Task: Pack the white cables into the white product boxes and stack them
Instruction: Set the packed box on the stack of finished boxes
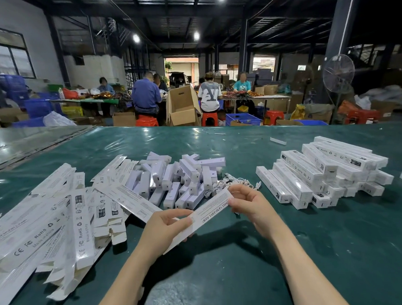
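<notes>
Head view: we hold one long white product box (207, 213) slantwise above the green table (224, 278). Our left hand (171, 222) grips its near part. Our right hand (248, 203) pinches the far end, probably to open it for loading. The white cables (233, 182) lie just beyond, within reach. The stack of closed boxes (323, 172) stands at right.

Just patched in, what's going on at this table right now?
A person holds one long white product box in both hands above the green table: the left hand grips its near end, the right hand pinches its far end. At the left lie flat unfolded boxes, in the middle a heap of small white blocks with loose white cables beside it, and at the right a stack of closed boxes. Neither hand holds a cable.
</notes>
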